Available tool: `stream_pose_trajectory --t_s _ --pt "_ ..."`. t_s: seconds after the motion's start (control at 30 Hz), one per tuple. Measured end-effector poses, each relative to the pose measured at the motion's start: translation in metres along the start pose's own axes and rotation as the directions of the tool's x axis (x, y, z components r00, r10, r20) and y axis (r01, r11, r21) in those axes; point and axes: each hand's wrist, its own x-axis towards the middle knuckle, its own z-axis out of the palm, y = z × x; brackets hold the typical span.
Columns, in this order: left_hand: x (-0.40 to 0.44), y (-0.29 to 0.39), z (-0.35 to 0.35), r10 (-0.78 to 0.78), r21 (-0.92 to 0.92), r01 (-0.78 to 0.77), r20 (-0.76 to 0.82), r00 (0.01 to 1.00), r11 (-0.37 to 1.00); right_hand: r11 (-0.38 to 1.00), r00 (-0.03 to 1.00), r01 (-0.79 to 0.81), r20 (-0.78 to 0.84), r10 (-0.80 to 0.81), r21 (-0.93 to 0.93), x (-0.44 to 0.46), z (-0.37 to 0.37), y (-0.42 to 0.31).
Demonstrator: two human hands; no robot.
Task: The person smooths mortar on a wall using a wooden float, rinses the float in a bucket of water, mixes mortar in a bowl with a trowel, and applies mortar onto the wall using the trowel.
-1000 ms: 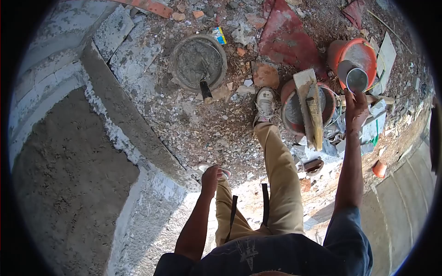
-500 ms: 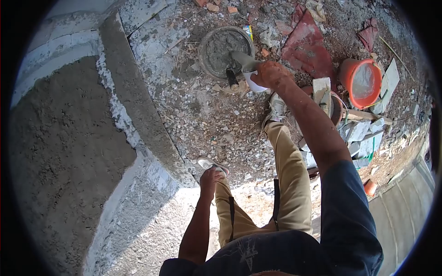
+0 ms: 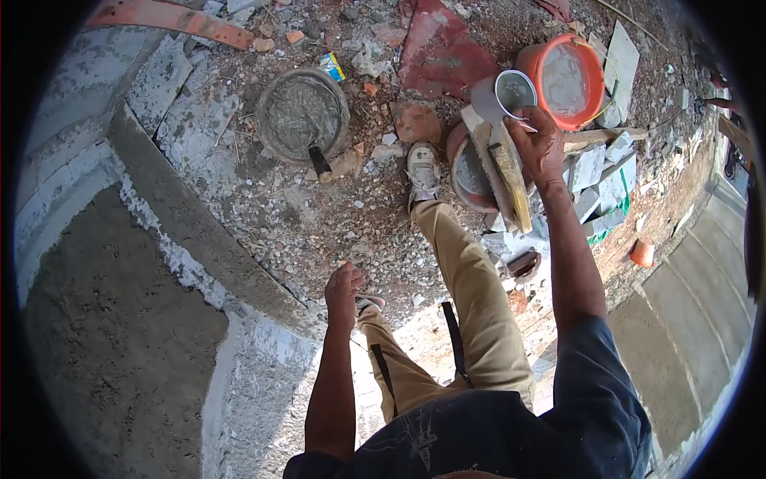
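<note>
The cup (image 3: 485, 100) is away from the mortar basin (image 3: 266, 120) where it tips half a second ago — now the right hand (image 3: 536, 144) has it up beside the orange bucket (image 3: 533, 57). The right fingers are wrapped narrow around the cup's near side, its mouth turned upward toward me just past the fingertips; how full it is, I can't tell. The bucket, with greyish stuff inside, stands just beyond those fingers and to their right. To their left, close by, a wooden float (image 3: 511, 182) lies over a second bucket (image 3: 457, 145); whether the hand touches the float I can't make out. Farther left of the same fingers sit a brick (image 3: 417, 122) and a red cloth (image 3: 447, 52), then, well apart, the basin of wet mortar with a black trowel handle (image 3: 319, 162) leaning over its edge. Grey slabs (image 3: 613, 188) lie in a heap to the right of the right fingers, and a small orange pot (image 3: 642, 252) lies farther off that way

The left hand (image 3: 343, 295) hangs low, fingers loosely bent and a little apart — the left shoe (image 3: 369, 302) shows just beside it, and the gravel (image 3: 375, 231) spreads out past its fingertips
</note>
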Motion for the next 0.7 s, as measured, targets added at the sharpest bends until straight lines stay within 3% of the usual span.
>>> stream_pose_trajectory --t_s 0.03,0.13,0.2,0.3,0.4,0.43,0.57,0.6,0.67,0.7 --pt "0.005 0.006 0.007 0.008 0.007 -0.008 0.015 1.0 1.0 0.993 0.996 -0.034 -0.083 0.025 -0.116 0.005 -0.031 0.002" --pt "0.016 0.02 0.029 0.023 0.033 -0.025 0.055 0.998 0.999 0.958 0.947 -0.21 -0.286 0.15 -0.195 0.038 -0.078 0.085" --pt "0.023 0.022 0.044 0.013 0.057 -0.017 0.074 0.997 0.998 0.885 0.917 -0.368 -0.268 0.294 -0.287 0.063 -0.101 0.117" --pt "0.029 0.019 0.063 -0.02 0.093 0.011 0.09 0.996 0.996 0.83 0.879 -0.446 -0.338 0.336 -0.335 0.087 -0.108 0.178" --pt "0.024 0.02 0.077 -0.054 0.093 0.047 0.074 0.996 0.995 0.884 0.885 -0.376 -0.388 0.255 -0.277 0.07 -0.084 0.187" --pt "0.024 0.015 0.077 -0.039 0.061 0.034 0.087 0.995 0.998 0.946 0.926 -0.216 -0.358 0.119 -0.244 0.054 -0.065 0.174" --pt "0.029 -0.013 0.07 0.03 -0.061 -0.024 0.098 0.995 0.998 1.0 0.999 -0.02 -0.045 0.02 0.003 -0.024 0.041 0.063" --pt "0.026 -0.017 0.067 0.034 -0.058 -0.029 0.093 0.995 0.998 0.979 0.988 -0.131 0.101 0.116 0.156 -0.041 0.07 0.019" --pt "0.015 -0.026 0.061 0.029 -0.019 -0.028 0.043 0.999 0.999 0.938 0.966 -0.1 0.258 0.012 0.331 -0.067 0.152 -0.027" --pt "0.006 -0.031 0.055 0.012 0.038 -0.013 0.013 1.0 0.999 0.933 0.903 -0.184 0.429 0.036 0.309 -0.076 0.191 -0.053"
